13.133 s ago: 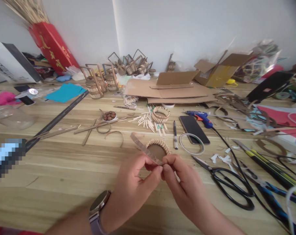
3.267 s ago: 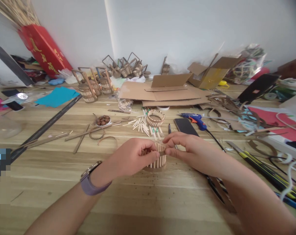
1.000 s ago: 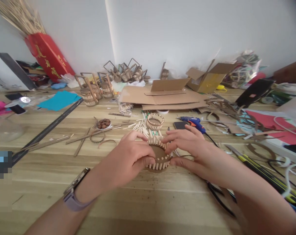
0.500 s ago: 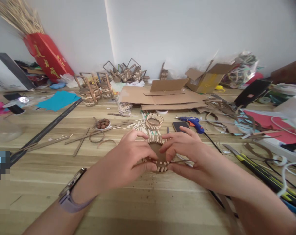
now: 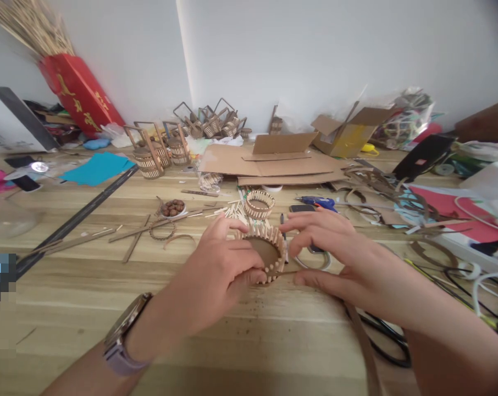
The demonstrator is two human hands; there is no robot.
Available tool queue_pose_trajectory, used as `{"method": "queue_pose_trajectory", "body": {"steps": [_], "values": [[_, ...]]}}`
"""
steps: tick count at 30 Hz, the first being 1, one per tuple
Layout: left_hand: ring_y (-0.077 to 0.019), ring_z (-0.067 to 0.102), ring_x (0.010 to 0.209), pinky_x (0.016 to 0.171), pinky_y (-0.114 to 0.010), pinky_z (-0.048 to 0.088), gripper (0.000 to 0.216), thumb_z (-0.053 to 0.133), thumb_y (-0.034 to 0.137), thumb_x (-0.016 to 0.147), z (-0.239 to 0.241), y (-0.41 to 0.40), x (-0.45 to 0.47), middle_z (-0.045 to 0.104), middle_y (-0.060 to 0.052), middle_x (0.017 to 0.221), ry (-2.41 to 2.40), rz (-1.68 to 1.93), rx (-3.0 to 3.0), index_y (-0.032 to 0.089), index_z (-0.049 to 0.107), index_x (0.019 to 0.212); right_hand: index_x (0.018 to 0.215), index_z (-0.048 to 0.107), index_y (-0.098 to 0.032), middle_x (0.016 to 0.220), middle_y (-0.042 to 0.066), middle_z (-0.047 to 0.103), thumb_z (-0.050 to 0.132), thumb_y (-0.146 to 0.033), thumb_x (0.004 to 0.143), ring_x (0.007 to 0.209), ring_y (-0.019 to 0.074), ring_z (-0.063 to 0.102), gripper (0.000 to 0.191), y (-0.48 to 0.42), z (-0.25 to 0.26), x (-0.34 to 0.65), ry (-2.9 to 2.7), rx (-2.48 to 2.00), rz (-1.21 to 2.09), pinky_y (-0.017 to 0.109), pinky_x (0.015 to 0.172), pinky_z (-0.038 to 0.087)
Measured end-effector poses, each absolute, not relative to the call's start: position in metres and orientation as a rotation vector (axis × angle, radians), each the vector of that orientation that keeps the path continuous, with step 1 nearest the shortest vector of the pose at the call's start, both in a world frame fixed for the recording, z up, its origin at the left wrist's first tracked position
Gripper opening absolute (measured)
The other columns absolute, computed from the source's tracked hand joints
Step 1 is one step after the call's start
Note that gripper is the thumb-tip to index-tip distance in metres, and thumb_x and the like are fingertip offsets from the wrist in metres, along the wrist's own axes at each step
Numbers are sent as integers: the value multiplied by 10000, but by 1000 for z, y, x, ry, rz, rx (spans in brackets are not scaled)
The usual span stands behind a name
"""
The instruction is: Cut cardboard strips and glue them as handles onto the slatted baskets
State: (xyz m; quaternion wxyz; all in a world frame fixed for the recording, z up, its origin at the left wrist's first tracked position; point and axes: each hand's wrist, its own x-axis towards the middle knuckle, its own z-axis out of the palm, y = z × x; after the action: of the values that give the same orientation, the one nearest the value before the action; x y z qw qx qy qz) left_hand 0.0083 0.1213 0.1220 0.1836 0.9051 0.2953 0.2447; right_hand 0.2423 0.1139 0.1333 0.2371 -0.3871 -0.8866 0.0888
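My left hand [image 5: 216,269] is closed on a small round basket [image 5: 265,250] made of short wooden sticks set around a brown cardboard disc, tilted so its inside faces me. Its thumb presses the basket's near wall. My right hand [image 5: 335,253] lies just right of the basket with fingers stretched out. Its fingertips are close to the rim, and I cannot tell whether they touch it. A purple watch [image 5: 121,341] is on my left wrist.
Around the wooden table [image 5: 109,308] lie a second stick ring [image 5: 259,203], loose sticks [image 5: 232,212], a blue glue gun [image 5: 317,202], a tape ring [image 5: 313,263], black scissors [image 5: 387,341], flat cardboard [image 5: 274,159], finished baskets [image 5: 154,148] and a black ruler [image 5: 78,214].
Both hands were wrapped round the basket half a second ago. Now my right hand has drawn back to the right with fingers extended, and the basket is tipped more toward me.
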Motion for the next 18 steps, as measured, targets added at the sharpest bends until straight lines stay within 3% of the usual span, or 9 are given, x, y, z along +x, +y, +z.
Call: {"method": "queue_pose_trajectory", "body": {"steps": [6, 11, 18], "values": [[-176, 561, 855, 1092, -447, 268, 242, 522, 219, 972, 124, 121, 6, 653, 29, 718, 825, 679, 2557, 200, 616, 749, 862, 640, -248, 801, 28, 647, 512, -282, 938, 822, 219, 578, 153, 116, 135, 243, -2505, -1016, 285, 401, 788, 410], [-176, 565, 891, 1098, -445, 260, 215, 538, 164, 954, 125, 122, 5, 681, 33, 763, 789, 646, 2550, 202, 622, 760, 1044, 637, -247, 829, 22, 645, 510, -284, 950, 837, 214, 563, 162, 117, 128, 241, -2474, -1030, 279, 411, 830, 371], [-193, 556, 920, 1128, -481, 219, 205, 541, 152, 946, 124, 123, 3, 674, 34, 764, 787, 613, 2602, 216, 622, 769, 889, 654, -244, 805, 18, 623, 502, -234, 950, 813, 205, 538, 164, 117, 129, 237, -2551, -1023, 182, 392, 777, 307]]}}
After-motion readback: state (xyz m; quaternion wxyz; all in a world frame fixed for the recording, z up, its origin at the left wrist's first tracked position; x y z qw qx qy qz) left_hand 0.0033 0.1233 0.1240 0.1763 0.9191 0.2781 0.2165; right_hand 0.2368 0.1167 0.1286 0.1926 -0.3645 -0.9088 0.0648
